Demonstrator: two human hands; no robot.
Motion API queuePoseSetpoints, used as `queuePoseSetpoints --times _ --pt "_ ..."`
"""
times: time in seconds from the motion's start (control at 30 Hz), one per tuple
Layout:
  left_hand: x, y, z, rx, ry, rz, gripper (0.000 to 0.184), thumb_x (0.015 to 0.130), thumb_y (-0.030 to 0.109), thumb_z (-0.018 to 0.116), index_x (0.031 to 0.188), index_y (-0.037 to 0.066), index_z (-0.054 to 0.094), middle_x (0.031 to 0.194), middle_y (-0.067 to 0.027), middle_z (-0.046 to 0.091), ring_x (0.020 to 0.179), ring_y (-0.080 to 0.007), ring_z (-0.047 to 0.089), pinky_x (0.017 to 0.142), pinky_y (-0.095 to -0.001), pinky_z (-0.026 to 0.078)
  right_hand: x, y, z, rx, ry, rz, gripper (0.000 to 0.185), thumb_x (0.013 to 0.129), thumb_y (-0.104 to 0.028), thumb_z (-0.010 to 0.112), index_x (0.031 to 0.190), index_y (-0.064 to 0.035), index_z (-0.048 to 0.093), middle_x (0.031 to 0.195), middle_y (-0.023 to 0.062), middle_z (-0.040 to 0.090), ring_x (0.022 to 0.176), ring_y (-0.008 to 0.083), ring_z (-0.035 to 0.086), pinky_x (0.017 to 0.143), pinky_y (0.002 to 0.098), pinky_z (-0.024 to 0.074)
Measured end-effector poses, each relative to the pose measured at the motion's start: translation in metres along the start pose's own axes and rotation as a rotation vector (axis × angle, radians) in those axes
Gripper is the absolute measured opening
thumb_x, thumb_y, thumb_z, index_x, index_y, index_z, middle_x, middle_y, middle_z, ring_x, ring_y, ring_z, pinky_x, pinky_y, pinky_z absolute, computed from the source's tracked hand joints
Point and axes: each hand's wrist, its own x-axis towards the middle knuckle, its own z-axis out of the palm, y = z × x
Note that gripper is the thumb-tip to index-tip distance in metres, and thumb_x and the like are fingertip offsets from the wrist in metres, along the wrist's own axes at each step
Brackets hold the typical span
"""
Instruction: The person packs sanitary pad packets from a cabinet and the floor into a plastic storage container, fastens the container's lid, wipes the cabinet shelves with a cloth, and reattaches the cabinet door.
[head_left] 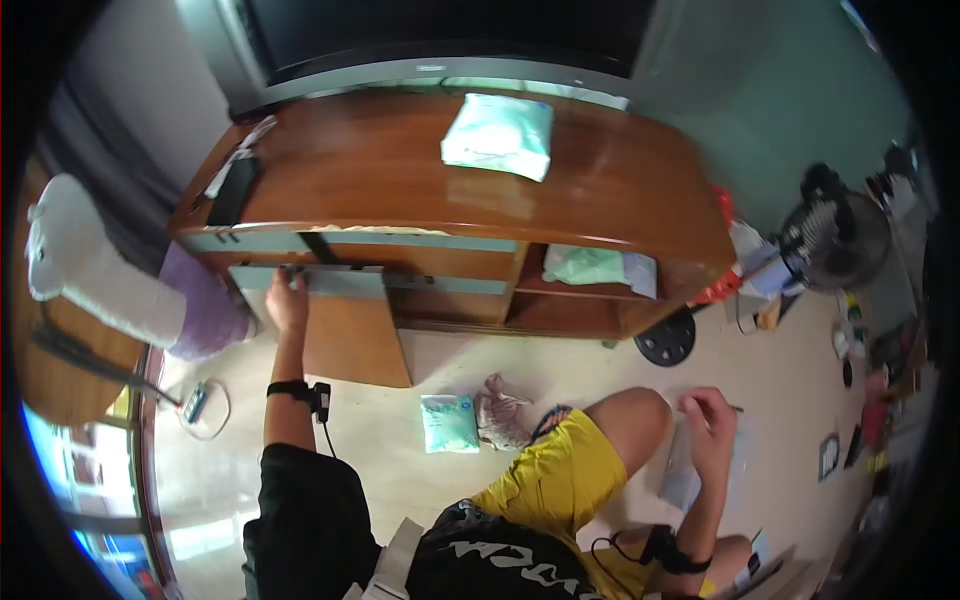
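Note:
My left hand (288, 300) is closed on the upper edge of a wooden panel (355, 340) with a grey-green top strip. The panel stands out at the front left of a low brown TV cabinet (370, 180); whether it is a door or a drawer front I cannot tell. My right hand (708, 425) hovers beside my right knee, its fingers curled. A short dark tip shows near those fingers, but what they hold, if anything, is hidden. Below the cabinet, a pale green plastic packet (450, 424) lies on the floor against a crumpled patterned cloth (502, 412).
On the cabinet top sit a white-green packet (498, 135) and a black box (235, 190) with cables. Another packet (590, 266) rests on the right shelf. A fan (840, 240) stands at right, a white-and-purple wrapped roll (120, 270) at left. A power strip (195, 403) lies on the floor.

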Motion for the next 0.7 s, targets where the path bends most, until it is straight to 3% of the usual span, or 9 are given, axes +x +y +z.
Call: queuePoseSetpoints --times 0.07,0.13,0.23,0.3,0.4,0.7 --pt "0.004 -0.006 -0.001 -0.04 -0.023 0.003 0.026 0.079 0.021 0.076 0.091 0.0 0.064 0.088 -0.0186 0.07 0.082 -0.0367 0.068 0.074 -0.0456 0.053 -0.001 -0.009 0.009 -0.029 -0.07 -0.085 0.006 0.091 -0.002 0.06 0.095 0.002 0.062 0.087 0.0058 0.066 0.085 0.0122 0.062 0.081 0.0257 0.0498" --pt "0.0 -0.003 -0.02 -0.131 -0.058 -0.015 0.026 0.075 0.02 0.078 0.083 0.0 0.063 0.074 -0.0164 0.068 0.071 -0.0377 0.067 0.068 -0.0458 0.051 -0.007 -0.017 0.02 -0.048 -0.061 -0.059 0.007 0.09 -0.002 0.061 0.095 0.0027 0.063 0.087 0.006 0.066 0.084 0.0124 0.062 0.081 0.0255 0.0497" --pt "-0.017 -0.007 -0.051 -0.122 -0.1 0.043 0.026 0.075 0.02 0.078 0.084 0.001 0.063 0.073 -0.0148 0.067 0.069 -0.0339 0.067 0.065 -0.0437 0.051 -0.015 -0.008 0.036 0.043 -0.106 -0.064 0.009 0.089 -0.006 0.064 0.093 0.0019 0.064 0.083 0.0124 0.066 0.079 0.0186 0.064 0.073 0.028 0.0501" --pt "-0.031 -0.006 -0.062 -0.236 -0.048 0.037 0.027 0.076 0.023 0.078 0.084 0.001 0.065 0.072 -0.013 0.067 0.067 -0.0295 0.067 0.063 -0.0414 0.05 -0.016 0.011 0.044 -0.043 -0.134 -0.323 0.008 0.088 -0.005 0.064 0.093 0.0019 0.063 0.081 0.0147 0.065 0.076 0.0233 0.065 0.07 0.0291 0.0503" --pt "-0.037 0.004 -0.07 -0.206 -0.069 0.025 0.028 0.076 0.025 0.079 0.086 0.002 0.066 0.072 -0.0117 0.067 0.066 -0.0267 0.067 0.064 -0.0386 0.051 -0.031 0.008 0.052 0.001 -0.235 -0.142 0.008 0.088 -0.004 0.064 0.093 0.0024 0.062 0.081 0.015 0.065 0.073 0.0252 0.065 0.067 0.0305 0.0503" --pt "0.002 0.013 -0.015 0.018 -0.182 0.019 0.033 0.081 0.032 0.073 0.097 0.004 0.069 0.091 -0.0152 0.073 0.091 -0.0329 0.069 0.08 -0.0432 0.053 -0.048 0.023 0.026 -0.03 -0.068 -0.107 0.007 0.088 -0.003 0.063 0.093 0.0019 0.064 0.084 0.0137 0.064 0.075 0.0228 0.064 0.069 0.0288 0.0495"
